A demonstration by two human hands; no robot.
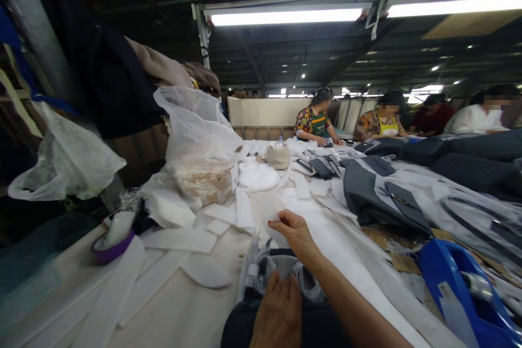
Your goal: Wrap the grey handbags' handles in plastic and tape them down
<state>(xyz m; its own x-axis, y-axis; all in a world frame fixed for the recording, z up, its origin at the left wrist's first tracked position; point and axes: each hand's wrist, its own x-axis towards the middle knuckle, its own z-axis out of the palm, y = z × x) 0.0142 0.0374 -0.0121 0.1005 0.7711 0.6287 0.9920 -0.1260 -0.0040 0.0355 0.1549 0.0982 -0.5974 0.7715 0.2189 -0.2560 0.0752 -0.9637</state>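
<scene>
A dark navy bag (pixel 238 323) lies in front of me, with clear plastic wrapping (pixel 267 267) bunched around its upper part. My left hand (pixel 278 307) rests on it, fingers stretched out and pointing away from me over a grey piece of the bag. Beyond it, my right hand (pixel 297 235) is raised, thumb and index finger pinched on the edge of a thin, pale translucent sheet (pixel 264 207). The sheet stands out only faintly against the white pieces behind it. The bag's near side is partly hidden by my left hand and right forearm.
White foam pieces (pixel 181 240) cover the table's left side, near a purple tape roll (pixel 112 250). A plastic-wrapped bundle (pixel 207 182) stands behind. Dark grey bags (pixel 373 193) and a blue tape dispenser (pixel 457 283) are at right. Several people work across the table.
</scene>
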